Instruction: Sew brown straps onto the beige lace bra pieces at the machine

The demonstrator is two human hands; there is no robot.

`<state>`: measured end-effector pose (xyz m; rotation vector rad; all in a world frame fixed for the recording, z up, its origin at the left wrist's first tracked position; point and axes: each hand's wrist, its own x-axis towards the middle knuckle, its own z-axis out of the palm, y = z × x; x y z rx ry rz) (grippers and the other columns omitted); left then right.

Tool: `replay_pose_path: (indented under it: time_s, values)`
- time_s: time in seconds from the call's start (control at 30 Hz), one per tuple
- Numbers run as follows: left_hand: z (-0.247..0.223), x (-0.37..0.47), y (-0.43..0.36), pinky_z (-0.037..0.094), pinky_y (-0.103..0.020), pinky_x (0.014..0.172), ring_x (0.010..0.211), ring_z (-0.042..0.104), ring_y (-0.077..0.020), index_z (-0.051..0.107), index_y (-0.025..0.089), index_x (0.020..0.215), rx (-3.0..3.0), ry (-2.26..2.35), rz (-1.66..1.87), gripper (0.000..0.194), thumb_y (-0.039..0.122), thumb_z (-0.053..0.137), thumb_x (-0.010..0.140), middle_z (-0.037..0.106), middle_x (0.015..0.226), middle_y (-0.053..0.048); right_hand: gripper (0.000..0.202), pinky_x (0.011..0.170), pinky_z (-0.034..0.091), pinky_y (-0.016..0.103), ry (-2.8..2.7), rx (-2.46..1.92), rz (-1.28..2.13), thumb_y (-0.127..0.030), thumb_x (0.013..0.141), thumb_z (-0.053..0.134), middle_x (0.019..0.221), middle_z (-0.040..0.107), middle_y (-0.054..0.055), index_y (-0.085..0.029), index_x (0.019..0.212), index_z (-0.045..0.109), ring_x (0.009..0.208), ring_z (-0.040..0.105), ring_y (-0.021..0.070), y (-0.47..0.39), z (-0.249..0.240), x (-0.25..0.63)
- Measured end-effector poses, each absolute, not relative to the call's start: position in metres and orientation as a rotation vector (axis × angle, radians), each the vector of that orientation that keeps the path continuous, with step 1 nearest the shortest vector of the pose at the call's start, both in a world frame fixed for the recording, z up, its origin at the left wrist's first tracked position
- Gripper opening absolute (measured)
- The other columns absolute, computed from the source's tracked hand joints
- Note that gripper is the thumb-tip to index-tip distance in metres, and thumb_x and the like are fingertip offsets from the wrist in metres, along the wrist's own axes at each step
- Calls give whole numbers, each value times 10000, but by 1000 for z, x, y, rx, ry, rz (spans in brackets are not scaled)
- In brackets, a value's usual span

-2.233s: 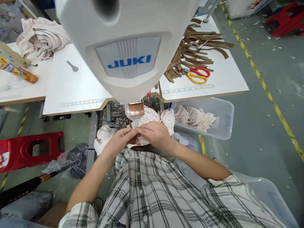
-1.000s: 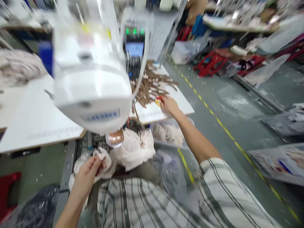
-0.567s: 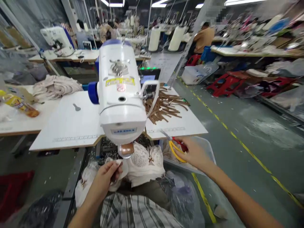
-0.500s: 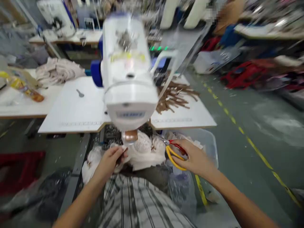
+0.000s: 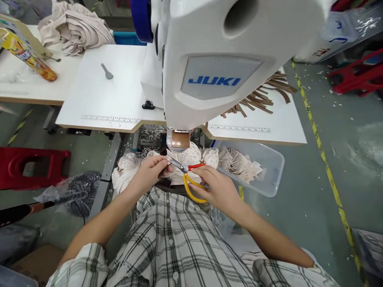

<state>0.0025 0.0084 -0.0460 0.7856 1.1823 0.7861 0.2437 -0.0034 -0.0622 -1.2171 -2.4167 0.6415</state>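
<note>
Scissors [image 5: 185, 170], lying loose earlier, are now gripped in the right hand [image 5: 220, 186], blades [image 5: 177, 164] meeting the left hand [image 5: 151, 173], which pinches pale fabric [image 5: 151, 154]; lace garments [image 5: 193, 152] lie below the sewing machine [image 5: 218, 99]; farther, brown strips [image 5: 259, 99] rest on the white table [image 5: 125, 83].

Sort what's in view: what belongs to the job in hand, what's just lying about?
Likely in the job:
scissors, in the right hand
pale material pinched by the left hand, too small to identify
white lace pieces
sewing machine

Probably just lying about:
grey spoon-shaped piece
yellow-orange packet
red stool at left
</note>
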Motion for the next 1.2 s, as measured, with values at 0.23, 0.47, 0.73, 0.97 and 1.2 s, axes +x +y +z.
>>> replay_pose_path:
  time_s: [0.23, 0.47, 0.73, 0.97, 1.2]
  values:
    - [-50, -9, 8, 219, -223, 483, 509, 318, -65, 593, 158, 706, 691, 1145, 805, 217, 333, 592, 836, 480, 616, 31, 276, 788, 553, 320, -2297, -1272, 847, -309, 918, 622, 1046, 718, 56, -244, 1186, 607, 906, 689, 201, -10, -61, 254]
    - [-59, -16, 5, 309, -191, 518, 543, 430, -57, 613, 152, 732, 707, 1184, 861, 308, 429, 680, 849, 559, 648, 21, 446, 657, 512, 306, -2153, -1349, 1066, -256, 755, 697, 1037, 637, 42, -255, 1181, 565, 690, 591, 146, -13, -63, 240]
    - [-45, -12, 7, 411, -209, 592, 607, 523, -87, 639, 151, 723, 965, 1364, 769, 281, 366, 576, 894, 637, 706, -4, 387, 708, 510, 320, -2178, -1365, 1080, -309, 821, 675, 966, 656, 36, -244, 1196, 603, 752, 614, 169, 0, -65, 220]
    - [-50, -13, 4, 404, -217, 587, 595, 507, -88, 627, 155, 714, 927, 1384, 798, 336, 440, 595, 888, 612, 688, 3, 329, 773, 544, 335, -2191, -1345, 1112, -362, 905, 628, 1087, 712, 50, -268, 1220, 632, 883, 677, 199, -3, -66, 227]
    - [-55, -13, 4, 301, -208, 521, 585, 456, -94, 535, 180, 654, 638, 1238, 953, 327, 423, 663, 831, 466, 565, 39, 343, 667, 527, 359, -2116, -1678, 833, -454, 886, 629, 998, 711, 62, -292, 1184, 677, 757, 659, 215, 21, -66, 283]
